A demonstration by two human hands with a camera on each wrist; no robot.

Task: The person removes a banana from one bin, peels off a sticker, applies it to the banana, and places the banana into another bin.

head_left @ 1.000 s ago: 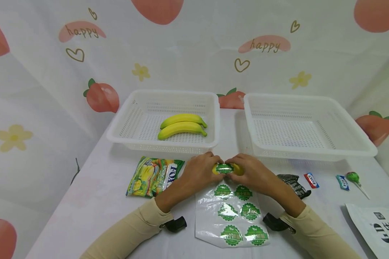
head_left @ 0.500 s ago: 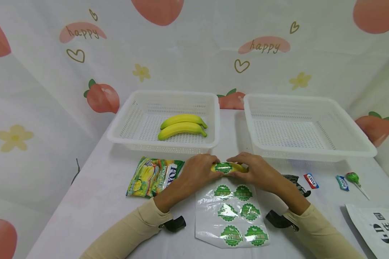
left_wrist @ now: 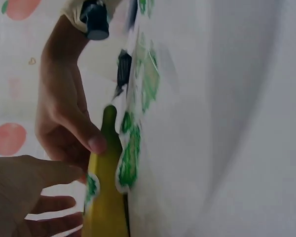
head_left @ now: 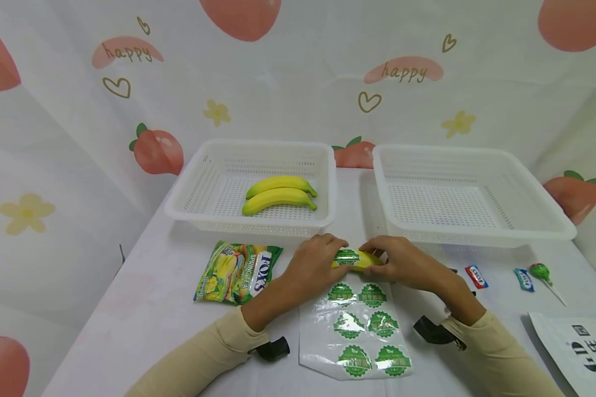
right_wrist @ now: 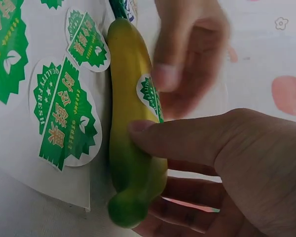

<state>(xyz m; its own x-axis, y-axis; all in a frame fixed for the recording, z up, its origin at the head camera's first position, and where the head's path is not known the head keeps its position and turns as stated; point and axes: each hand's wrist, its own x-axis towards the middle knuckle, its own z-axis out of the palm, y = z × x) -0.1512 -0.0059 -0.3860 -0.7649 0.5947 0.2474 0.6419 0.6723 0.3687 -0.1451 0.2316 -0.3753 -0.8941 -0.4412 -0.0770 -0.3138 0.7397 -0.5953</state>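
Note:
A yellow banana (head_left: 370, 261) with a green tip lies across the far end of a sheet of round green stickers (head_left: 352, 331). On its upper side sits a green sticker (head_left: 346, 256). My right hand (head_left: 409, 264) pinches the stem end, its thumb (right_wrist: 145, 131) on the near side and fingers behind. Over the other half is my left hand (head_left: 318, 264), its thumb and fingers at the sticker's edge; in the left wrist view its fingers (left_wrist: 52, 202) are fairly straight beside the banana. That hand is blurred in the right wrist view.
A white basket (head_left: 250, 223) with two bananas stands back left, another white basket (head_left: 477, 237) back right. A candy bag (head_left: 238, 273) lies left. Small wrapped candies (head_left: 477, 276), a lollipop (head_left: 539, 271) and a white printed packet (head_left: 576, 347) lie right.
The banana, with its green sticker, has shifted slightly right in the head view. My left hand has slid right along it toward the sticker, and the right hand has moved right.

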